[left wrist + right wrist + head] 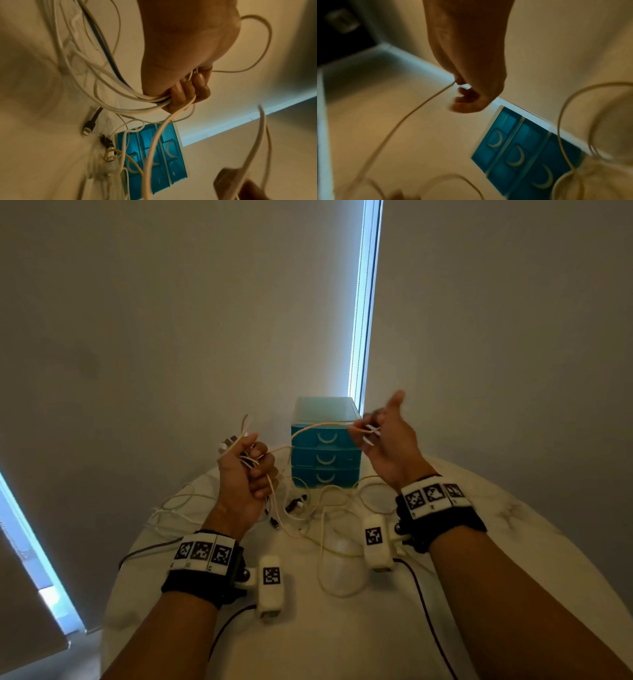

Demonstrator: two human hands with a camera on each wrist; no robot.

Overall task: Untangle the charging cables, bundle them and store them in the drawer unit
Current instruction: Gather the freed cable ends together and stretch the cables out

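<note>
My left hand (247,465) is raised above the table and grips a bunch of white charging cables (130,102) in its fist, plug ends sticking out above it. My right hand (383,433), raised in front of the drawer unit, pinches one white cable (318,426) that runs across to the left fist. More white cable loops (329,508) and some dark plugs (294,505) lie tangled on the table. The blue three-drawer unit (325,446) stands at the back of the table with all drawers closed.
The round white table (496,542) curves away on both sides. Black wrist-camera leads (421,601) trail over it near me. A wall and a bright window strip (363,320) stand right behind the drawer unit.
</note>
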